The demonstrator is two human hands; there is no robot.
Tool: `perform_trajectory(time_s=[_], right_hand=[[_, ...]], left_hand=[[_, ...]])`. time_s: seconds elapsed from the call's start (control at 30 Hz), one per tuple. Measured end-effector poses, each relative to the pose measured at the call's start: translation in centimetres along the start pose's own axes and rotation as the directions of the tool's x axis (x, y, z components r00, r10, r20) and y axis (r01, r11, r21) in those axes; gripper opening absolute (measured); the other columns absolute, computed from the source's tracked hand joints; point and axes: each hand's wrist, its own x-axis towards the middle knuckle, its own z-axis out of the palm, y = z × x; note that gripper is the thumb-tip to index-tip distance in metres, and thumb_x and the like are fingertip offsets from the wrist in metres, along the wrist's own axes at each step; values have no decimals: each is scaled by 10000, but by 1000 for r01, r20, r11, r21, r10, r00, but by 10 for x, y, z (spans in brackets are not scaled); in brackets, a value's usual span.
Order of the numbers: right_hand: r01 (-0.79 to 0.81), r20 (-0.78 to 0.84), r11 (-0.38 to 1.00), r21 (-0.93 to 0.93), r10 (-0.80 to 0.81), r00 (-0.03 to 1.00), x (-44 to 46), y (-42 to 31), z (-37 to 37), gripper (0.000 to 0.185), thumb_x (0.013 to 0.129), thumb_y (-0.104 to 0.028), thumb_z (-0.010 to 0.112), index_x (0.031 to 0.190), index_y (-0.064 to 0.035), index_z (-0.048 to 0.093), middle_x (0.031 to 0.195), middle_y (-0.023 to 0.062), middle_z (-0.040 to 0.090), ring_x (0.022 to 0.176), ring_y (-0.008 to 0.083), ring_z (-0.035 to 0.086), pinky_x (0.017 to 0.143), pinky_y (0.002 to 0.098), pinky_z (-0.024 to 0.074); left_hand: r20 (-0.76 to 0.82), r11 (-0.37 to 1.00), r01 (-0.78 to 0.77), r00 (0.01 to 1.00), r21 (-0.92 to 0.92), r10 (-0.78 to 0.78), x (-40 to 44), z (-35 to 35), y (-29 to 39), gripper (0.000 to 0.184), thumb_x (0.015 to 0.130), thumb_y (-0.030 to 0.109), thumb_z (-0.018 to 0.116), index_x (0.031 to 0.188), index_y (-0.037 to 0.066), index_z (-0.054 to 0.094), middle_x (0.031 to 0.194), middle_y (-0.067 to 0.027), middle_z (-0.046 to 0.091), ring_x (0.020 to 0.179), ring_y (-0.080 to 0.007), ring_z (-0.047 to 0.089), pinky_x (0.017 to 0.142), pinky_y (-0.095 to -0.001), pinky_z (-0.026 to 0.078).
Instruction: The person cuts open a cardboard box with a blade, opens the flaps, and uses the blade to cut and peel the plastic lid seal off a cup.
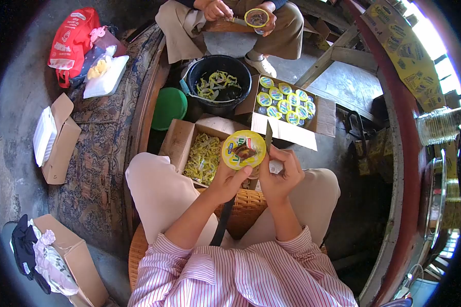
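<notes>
My left hand point(228, 179) is closed around a plastic cup with a yellow printed lid point(244, 149), its top tilted towards me. In my right hand point(281, 176) is a knife point(269, 137), blade pointing up beside the right edge of the lid. Just beyond my left hand, a cardboard box point(176, 138) holds a heap of yellow-and-clear cut strips point(202, 161). Further ahead, another open carton point(323, 115) contains several upright cups with yellow-rimmed lids point(284, 102).
Opposite me sits a person whose hands point(217, 10) hold a cup point(256, 18) and a thin blade. Between us stands a black basin point(217, 105) with strips inside, beside a green lid or basin point(169, 109). A red bag point(74, 43) lies at upper left; a wooden frame point(338, 56) rises right.
</notes>
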Motion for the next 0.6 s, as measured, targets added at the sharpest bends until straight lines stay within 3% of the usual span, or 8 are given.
perform_trajectory(time_s=[0.23, 0.53, 0.6], right_hand=[[-6, 17, 1000, 17, 5, 1000, -3, -3, 0, 146, 646, 69, 653, 771, 13, 605, 681, 128, 608, 579, 182, 602, 528, 247, 466], [49, 4, 999, -17, -49, 999, -3, -5, 3, 146, 645, 70, 663, 765, 9, 607, 661, 117, 600, 552, 179, 588, 504, 241, 454], [34, -2, 999, -23, -34, 999, -3, -5, 3, 148, 645, 76, 659, 767, 11, 607, 668, 119, 601, 555, 181, 589, 501, 245, 453]], left_hand=[[-65, 992, 22, 997, -127, -31, 1, -2, 6, 400, 846, 208, 496, 1162, -33, 449, 1133, -103, 516, 1055, -167, 477, 909, -299, 357], [-87, 997, 22, 996, -78, -28, 2, -1, 6, 388, 835, 178, 519, 1157, -28, 455, 1137, -101, 508, 1049, -167, 475, 906, -299, 355], [-45, 1000, 11, 999, 9, -11, 2, -2, 4, 388, 833, 169, 525, 1159, -27, 450, 1143, -102, 494, 1058, -167, 461, 912, -299, 349]])
